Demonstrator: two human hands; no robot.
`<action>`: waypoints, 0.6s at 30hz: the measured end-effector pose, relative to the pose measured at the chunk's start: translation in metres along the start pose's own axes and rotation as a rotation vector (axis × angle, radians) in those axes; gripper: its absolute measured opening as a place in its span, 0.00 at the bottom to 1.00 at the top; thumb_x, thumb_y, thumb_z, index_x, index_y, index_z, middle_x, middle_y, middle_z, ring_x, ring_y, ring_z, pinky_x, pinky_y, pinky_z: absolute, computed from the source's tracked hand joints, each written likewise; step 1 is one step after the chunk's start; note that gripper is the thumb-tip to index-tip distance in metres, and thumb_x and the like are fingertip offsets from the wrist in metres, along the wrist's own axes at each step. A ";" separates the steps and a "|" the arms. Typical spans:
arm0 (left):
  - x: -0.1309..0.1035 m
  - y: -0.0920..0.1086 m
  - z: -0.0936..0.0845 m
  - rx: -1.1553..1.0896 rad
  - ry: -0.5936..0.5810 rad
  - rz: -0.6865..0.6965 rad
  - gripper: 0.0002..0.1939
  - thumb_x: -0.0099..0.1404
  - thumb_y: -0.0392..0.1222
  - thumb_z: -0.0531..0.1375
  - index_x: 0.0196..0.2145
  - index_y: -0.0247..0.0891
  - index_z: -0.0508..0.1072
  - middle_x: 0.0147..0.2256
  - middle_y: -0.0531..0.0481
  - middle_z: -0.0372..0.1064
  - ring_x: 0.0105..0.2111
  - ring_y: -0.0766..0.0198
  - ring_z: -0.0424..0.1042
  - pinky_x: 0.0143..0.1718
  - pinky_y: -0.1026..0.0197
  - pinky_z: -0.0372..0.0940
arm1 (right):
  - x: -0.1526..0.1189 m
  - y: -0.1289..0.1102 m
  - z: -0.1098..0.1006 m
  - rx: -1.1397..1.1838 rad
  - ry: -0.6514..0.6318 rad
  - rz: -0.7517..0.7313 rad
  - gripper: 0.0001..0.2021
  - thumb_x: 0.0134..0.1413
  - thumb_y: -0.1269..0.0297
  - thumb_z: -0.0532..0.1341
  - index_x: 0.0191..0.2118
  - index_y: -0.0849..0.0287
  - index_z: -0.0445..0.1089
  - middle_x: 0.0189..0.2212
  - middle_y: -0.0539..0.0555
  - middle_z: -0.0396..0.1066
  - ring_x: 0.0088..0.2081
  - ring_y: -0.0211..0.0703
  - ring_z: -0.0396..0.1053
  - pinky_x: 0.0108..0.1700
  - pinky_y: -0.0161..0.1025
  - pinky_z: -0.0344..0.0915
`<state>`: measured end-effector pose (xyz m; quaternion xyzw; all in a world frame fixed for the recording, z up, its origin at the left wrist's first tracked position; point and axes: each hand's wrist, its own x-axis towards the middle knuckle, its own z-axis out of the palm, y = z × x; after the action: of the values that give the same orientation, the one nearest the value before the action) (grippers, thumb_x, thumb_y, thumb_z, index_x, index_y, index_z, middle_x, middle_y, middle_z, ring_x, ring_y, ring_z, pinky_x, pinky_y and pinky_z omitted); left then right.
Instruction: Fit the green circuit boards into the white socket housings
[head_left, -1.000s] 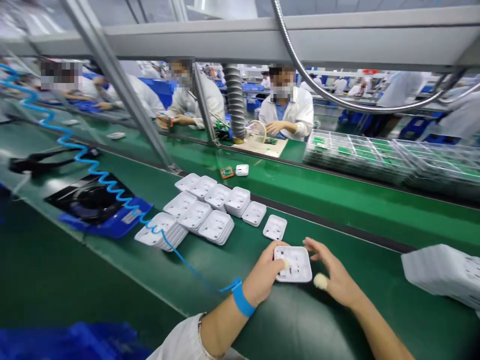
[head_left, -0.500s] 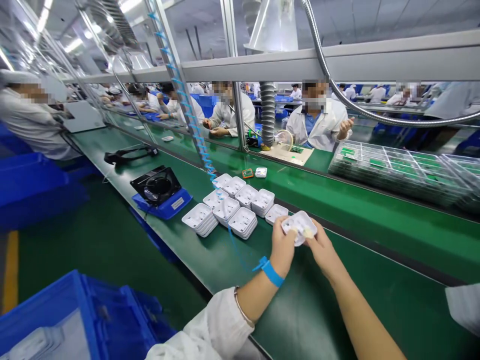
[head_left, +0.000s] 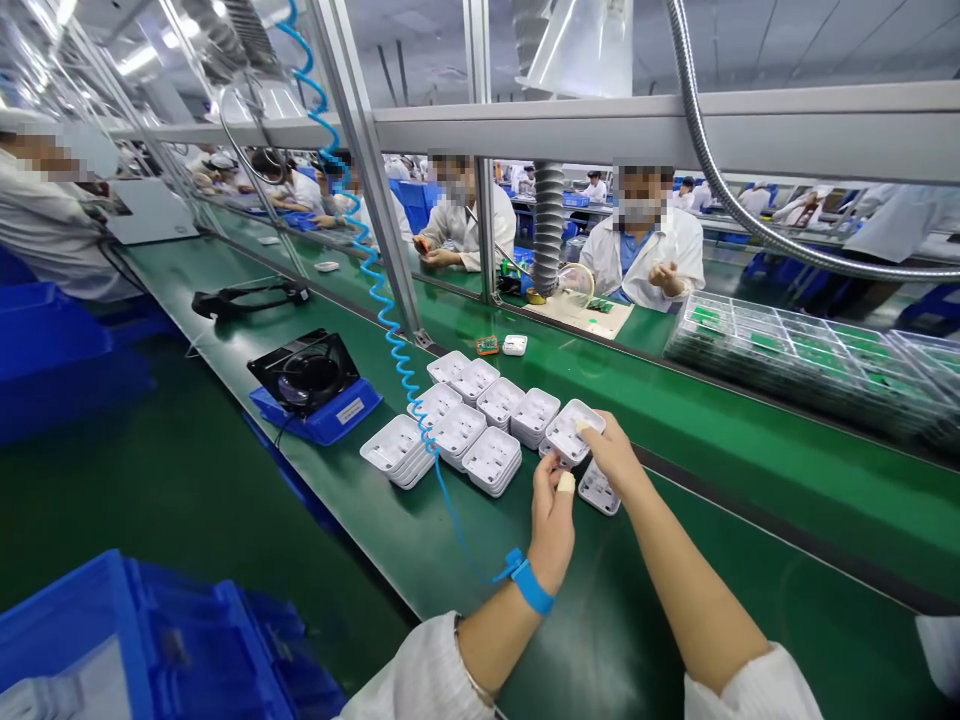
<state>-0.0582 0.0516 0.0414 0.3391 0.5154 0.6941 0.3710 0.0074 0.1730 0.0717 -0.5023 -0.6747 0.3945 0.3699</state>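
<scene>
My right hand [head_left: 611, 452] grips a white square plastic shell [head_left: 574, 432] by its right side, over another shell at the right end of the stacks. Just below it, my left hand [head_left: 553, 510] has its fingertips near the shell's lower edge; whether they touch it is unclear. Another white shell [head_left: 599, 488] lies tilted on the green bench, partly behind my right forearm. Several stacks of like shells [head_left: 491, 458] stand to the left. A blue strap [head_left: 531, 587] with a coiled blue cord [head_left: 390, 335] is round my left wrist.
On the left are a black fan on a blue bin [head_left: 349, 410] and a black headband-like item [head_left: 251, 298]. A blue crate [head_left: 180, 640] stands at lower left. Clear trays of green boards [head_left: 810, 350] sit far right; co-workers sit across the bench. A metal post [head_left: 375, 190] rises ahead.
Both hands held one shell together; now the right has moved it up-left over the stack's end and the left has dropped below. A tilted shell now shows on the bench. The view has shifted slightly.
</scene>
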 end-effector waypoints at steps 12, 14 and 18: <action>0.011 -0.005 -0.009 0.087 0.101 -0.044 0.14 0.65 0.43 0.49 0.47 0.39 0.62 0.47 0.45 0.62 0.47 0.59 0.63 0.47 0.57 0.60 | 0.009 0.015 0.014 -0.209 -0.010 0.086 0.29 0.52 0.49 0.52 0.55 0.61 0.57 0.52 0.62 0.63 0.52 0.51 0.63 0.51 0.46 0.59; 0.007 -0.002 -0.009 0.146 0.122 -0.040 0.10 0.65 0.43 0.49 0.43 0.39 0.62 0.42 0.47 0.63 0.44 0.60 0.64 0.44 0.57 0.60 | 0.002 0.022 0.005 -0.119 0.035 0.038 0.30 0.53 0.49 0.51 0.57 0.61 0.55 0.56 0.62 0.59 0.55 0.50 0.59 0.54 0.46 0.58; -0.008 0.001 -0.002 0.208 0.007 0.008 0.07 0.66 0.42 0.49 0.39 0.39 0.62 0.35 0.50 0.61 0.35 0.64 0.64 0.38 0.61 0.61 | -0.025 0.045 -0.026 -0.056 0.077 0.029 0.26 0.52 0.48 0.53 0.53 0.58 0.60 0.53 0.60 0.63 0.53 0.49 0.62 0.52 0.47 0.61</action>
<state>-0.0564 0.0435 0.0408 0.3751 0.5848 0.6395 0.3292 0.0533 0.1613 0.0391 -0.5370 -0.6634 0.3613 0.3754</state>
